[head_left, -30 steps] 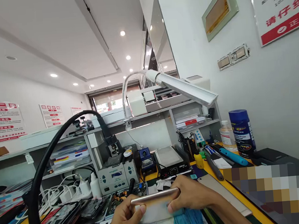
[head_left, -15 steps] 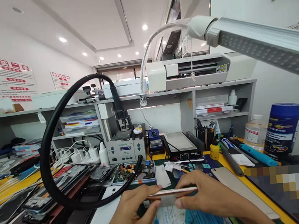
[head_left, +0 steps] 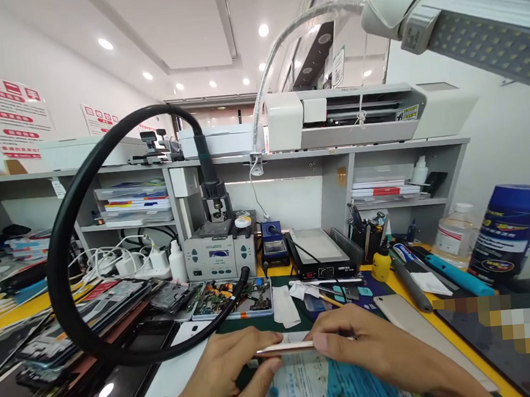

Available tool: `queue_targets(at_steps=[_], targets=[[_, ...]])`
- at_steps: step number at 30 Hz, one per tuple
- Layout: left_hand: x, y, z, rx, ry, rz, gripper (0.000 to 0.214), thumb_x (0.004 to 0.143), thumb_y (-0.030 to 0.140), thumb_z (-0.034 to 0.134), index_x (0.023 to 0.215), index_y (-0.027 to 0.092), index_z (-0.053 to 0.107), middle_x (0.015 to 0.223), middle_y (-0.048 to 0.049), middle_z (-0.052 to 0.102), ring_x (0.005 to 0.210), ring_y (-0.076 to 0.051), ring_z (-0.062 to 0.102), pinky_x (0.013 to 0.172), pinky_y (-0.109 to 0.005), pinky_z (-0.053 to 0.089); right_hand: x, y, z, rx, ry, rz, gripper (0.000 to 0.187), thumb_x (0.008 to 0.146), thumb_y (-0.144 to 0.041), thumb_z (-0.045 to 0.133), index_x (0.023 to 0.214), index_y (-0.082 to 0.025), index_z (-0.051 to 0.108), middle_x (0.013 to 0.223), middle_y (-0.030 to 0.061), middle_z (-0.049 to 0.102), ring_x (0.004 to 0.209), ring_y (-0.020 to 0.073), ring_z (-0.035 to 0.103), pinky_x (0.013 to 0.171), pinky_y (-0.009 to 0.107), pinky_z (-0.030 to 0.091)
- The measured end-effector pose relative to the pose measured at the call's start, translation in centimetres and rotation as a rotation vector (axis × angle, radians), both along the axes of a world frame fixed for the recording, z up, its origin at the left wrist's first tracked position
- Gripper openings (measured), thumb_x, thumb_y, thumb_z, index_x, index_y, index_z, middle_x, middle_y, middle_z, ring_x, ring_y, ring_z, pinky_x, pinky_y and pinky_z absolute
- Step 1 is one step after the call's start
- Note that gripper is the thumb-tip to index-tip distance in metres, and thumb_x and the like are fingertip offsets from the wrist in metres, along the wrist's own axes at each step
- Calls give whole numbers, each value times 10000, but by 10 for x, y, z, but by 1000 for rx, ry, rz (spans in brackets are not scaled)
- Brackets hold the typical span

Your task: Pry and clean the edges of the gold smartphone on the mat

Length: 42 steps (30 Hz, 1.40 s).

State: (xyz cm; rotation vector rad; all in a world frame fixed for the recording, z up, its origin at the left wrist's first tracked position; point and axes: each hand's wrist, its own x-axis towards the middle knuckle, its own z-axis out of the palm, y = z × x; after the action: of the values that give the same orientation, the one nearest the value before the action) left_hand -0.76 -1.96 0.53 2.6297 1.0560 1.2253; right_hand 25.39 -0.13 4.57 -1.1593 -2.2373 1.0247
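Note:
A thin phone [head_left: 291, 347] with a pinkish-gold edge is seen edge-on at the lower middle, held level above a blue and white printed sheet [head_left: 302, 382]. My left hand [head_left: 235, 372] pinches its left end, thumb below and fingers on top. At the right end, my right hand [head_left: 363, 347] grips it with the thumb lying along the near edge and the fingers behind. The phone's flat faces are hardly visible. Beyond it lie a folded white tissue [head_left: 286, 307] and several small tools on the mat.
A hot-air station [head_left: 219, 257] with a looping black hose [head_left: 56, 251] stands behind, the hose arching over the left side. Several stripped phones [head_left: 86, 316] pile up at left. A heating plate [head_left: 322, 252], yellow bottle [head_left: 381, 266] and blue canister [head_left: 509, 234] stand to the right.
My right thumb has shifted from below the phone up onto its near edge. The phone has tipped slightly. The camera view has moved a little.

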Motion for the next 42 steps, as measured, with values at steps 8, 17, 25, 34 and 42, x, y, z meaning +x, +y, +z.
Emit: queue_targets(at_steps=[8,17,25,34,42], targets=[[-3,2,-13,25,-92,68,259,906,269,660,1141,376,676,1030,86,780,945,-107,739,869,-142,528,5,8,0,-163,160,130,520,975,-583,521,643,-185,478,680,-33,375,632,129,351,572,274,263],[-6,4,-5,17,15,-9,196,935,186,599,1113,263,624,1042,-14,719,998,-152,698,876,-230,548,7,6,-3,-273,227,143,336,857,-475,716,956,-158,768,716,-17,497,655,133,416,556,226,324],[13,3,-14,-202,-389,55,226,858,252,689,1051,264,572,1101,-47,653,1033,-202,669,884,-299,530,3,6,-4,-132,254,210,218,908,-342,661,856,-144,735,709,-43,403,673,122,316,575,250,225],[13,8,-11,-872,-633,-145,388,754,500,815,980,185,790,918,-63,777,867,-219,677,747,-253,491,1,6,-4,-166,277,199,211,886,-344,700,926,-151,775,709,-38,477,678,127,373,598,238,277],[10,11,-9,-930,-573,-271,370,807,489,782,1071,230,814,936,-46,782,862,-210,659,744,-248,466,8,10,-4,-221,446,115,505,869,-608,654,1042,-160,810,897,84,728,765,205,608,591,256,441]])
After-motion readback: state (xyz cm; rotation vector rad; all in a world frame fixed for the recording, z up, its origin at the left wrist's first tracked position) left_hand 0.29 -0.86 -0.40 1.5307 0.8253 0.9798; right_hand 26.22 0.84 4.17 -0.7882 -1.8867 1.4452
